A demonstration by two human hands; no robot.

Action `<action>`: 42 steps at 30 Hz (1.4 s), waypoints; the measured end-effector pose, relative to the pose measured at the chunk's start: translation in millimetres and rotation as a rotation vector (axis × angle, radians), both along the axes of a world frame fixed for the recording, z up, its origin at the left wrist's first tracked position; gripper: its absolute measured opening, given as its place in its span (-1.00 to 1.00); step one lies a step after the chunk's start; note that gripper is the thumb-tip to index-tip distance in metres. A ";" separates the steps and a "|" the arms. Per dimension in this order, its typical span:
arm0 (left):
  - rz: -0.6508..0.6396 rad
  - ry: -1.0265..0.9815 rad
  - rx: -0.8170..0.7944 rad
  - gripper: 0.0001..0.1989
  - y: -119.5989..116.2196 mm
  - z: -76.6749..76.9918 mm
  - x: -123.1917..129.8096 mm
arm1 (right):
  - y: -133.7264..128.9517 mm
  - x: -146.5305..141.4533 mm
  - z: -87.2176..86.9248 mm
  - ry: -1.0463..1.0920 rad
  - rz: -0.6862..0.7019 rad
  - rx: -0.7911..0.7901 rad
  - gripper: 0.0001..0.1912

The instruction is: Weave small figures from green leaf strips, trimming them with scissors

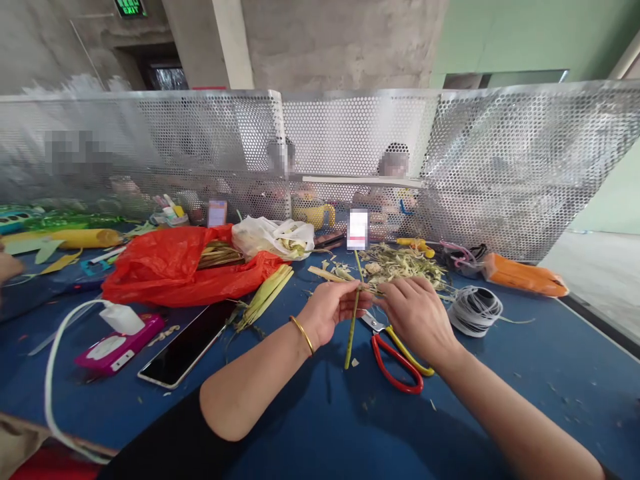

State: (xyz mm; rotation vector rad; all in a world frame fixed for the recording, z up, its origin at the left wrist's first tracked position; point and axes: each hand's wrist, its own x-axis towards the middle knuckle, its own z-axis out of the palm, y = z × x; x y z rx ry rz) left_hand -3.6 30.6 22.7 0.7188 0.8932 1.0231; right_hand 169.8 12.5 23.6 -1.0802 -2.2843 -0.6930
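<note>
Handwork close in, scissors just under the grip

You work over a broad blue surface (575, 387), backed by a perforated metal panel (500, 167). On the left lies a crumpled red plastic bag (155, 267), and toward you from it a flat phone with a black screen (190, 343). Beyond your hands spreads a loose heap of pale green plant scraps (405, 263).

Your right hand (420, 313) has its fingers curled and close together beside the stalk; whether they pinch anything is hidden. Your left hand (327, 310) pinches the slim green stalk (351, 333) between thumb and fingers, its lower end hanging toward you, above the surface.

The step in hand looks like fine fingertip work where the stalk passes the left grip. From this pose, any move would call for a steady left pinch and small right-hand motions, judging by how close the hands are.

Mind the scissors with red and yellow handles (379, 327), just below and partly behind your right hand. A spool of pale cord (467, 320) sits beyond that wrist, short of the surface's right edge, so swinging wide that way looks tight. Pulling toward you looks easier, provided the stalk's lower end passes beside the red handle.
</note>
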 end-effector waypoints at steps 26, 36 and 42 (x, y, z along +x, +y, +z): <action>-0.291 0.327 0.132 -0.67 -2.8 -7.4 2.7 | 11.3 -1.6 -2.6 1.305 0.133 -1.186 -0.59; -0.399 0.415 0.236 -0.71 -8.7 -16.2 7.8 | 16.4 -8.1 -20.9 1.256 -0.022 -1.089 -0.51; -0.411 0.462 0.239 -0.76 -11.6 -9.7 6.9 | 8.1 5.0 -0.1 0.753 -0.270 -0.640 -0.52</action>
